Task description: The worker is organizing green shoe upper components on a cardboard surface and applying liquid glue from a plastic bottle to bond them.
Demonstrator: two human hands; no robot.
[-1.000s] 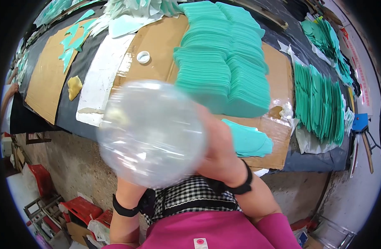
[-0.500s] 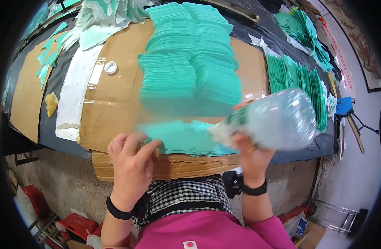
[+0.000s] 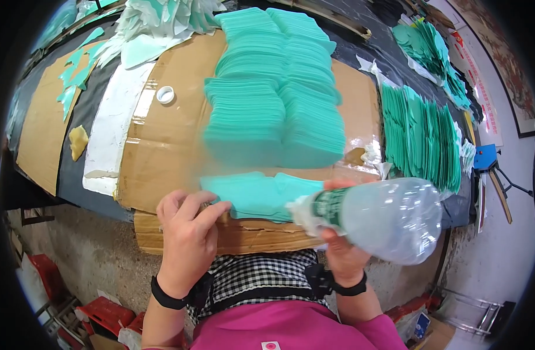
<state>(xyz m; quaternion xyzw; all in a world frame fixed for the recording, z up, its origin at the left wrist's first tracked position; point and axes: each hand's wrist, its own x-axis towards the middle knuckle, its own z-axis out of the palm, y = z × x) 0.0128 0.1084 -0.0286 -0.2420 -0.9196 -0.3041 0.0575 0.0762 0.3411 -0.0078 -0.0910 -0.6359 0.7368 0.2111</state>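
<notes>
A large clear plastic bottle point(image 3: 395, 219) with a green label lies tilted in my right hand point(image 3: 346, 256), its fingers wrapped round the neck end. White, crumpled-looking material covers the bottle's narrow end, which points left over a low row of turquoise foam-like sheets point(image 3: 255, 195). At that row's left end my left hand point(image 3: 188, 233) rests with bent, parted fingers. Nothing shows in its grasp, though the fingertips are partly hidden. Farther back, tall overlapping rows of the same turquoise pieces point(image 3: 244, 114) lie fanned on brown cardboard point(image 3: 162, 134).
A white cap point(image 3: 165, 95) sits on the cardboard at left, with a yellowish sponge-like lump point(image 3: 78, 143) beyond it. Green stacked pieces point(image 3: 422, 137) lie at right, and a pile of whitish-green scraps point(image 3: 156, 26) at the back left. A blue clamp-like tool point(image 3: 485, 156) is at the far right.
The bottle has swung toward me at its base, and its neck end has shifted slightly left and down. My right hand moved with it; my left hand stays nearly in place.
</notes>
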